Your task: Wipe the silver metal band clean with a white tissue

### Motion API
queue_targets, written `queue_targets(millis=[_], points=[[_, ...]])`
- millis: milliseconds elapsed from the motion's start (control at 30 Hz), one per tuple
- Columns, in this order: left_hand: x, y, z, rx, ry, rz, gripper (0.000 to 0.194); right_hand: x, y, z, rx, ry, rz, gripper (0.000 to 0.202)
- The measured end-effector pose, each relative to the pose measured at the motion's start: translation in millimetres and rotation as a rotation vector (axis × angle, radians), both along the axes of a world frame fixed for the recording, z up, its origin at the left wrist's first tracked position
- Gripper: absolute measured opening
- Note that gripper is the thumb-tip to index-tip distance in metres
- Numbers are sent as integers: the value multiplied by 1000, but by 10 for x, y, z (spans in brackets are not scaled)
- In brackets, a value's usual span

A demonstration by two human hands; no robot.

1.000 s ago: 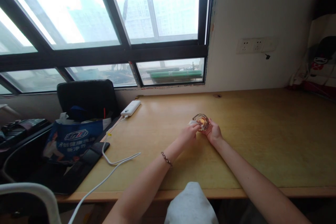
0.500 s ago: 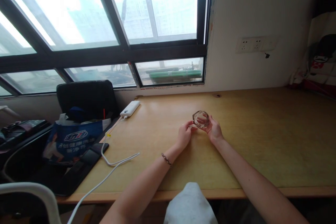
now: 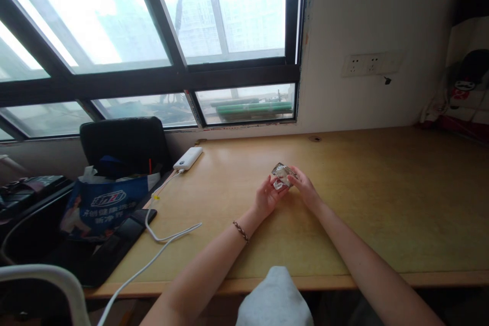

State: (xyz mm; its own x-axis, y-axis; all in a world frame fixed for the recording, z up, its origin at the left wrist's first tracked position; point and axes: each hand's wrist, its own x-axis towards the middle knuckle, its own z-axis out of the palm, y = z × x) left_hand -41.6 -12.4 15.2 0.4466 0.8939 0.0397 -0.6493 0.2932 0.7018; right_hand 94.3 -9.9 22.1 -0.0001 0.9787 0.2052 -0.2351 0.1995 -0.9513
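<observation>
A small faceted glass dish (image 3: pixel 282 171), clear with a brownish tint, is held between both hands above the middle of the desk. It is tilted, so its side shows more than its open top. My left hand (image 3: pixel 266 197) has its palm turned partly up, with fingers around the lower left of the glass. From the right, my right hand (image 3: pixel 306 188) grips the other side, thumb near the front and fingers behind the rim. Parts of the fingers are hidden behind the glass.
The wooden desk (image 3: pixel 367 204) spreads around the hands. On its left edge lie a white power bank (image 3: pixel 188 158) with a white cable (image 3: pixel 160 240). Beyond that edge, a black chair (image 3: pixel 122 137) carries a blue bag (image 3: pixel 103 209). A window and a wall with sockets (image 3: pixel 362 64) stand behind.
The glass dish has tipped from showing its open octagonal top to showing its side, and shifted slightly left. My left hand has turned its palm upward; my right thumb has come over the front.
</observation>
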Motion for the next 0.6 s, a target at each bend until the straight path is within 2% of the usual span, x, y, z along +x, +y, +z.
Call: queue_targets(millis=[100,267,367,433,533,600], points=[[22,-16,-10,27,34,-41,52,21,6,-6,-69,39,163,41],[89,-24,-14,75,126,-47,50,14,-40,18,-27,-44,80,54],[147,-11,-36,71,129,-27,56,-3,-52,33,68,-126,-65,63],[167,15,-75,42,131,72,50,1,-39,25,133,-190,-220,70],[122,89,-137,-12,167,270,29,46,17,-20,169,-245,-415,73],[49,152,-147,-52,153,347,31,90,66,-65,130,-269,-487,73]])
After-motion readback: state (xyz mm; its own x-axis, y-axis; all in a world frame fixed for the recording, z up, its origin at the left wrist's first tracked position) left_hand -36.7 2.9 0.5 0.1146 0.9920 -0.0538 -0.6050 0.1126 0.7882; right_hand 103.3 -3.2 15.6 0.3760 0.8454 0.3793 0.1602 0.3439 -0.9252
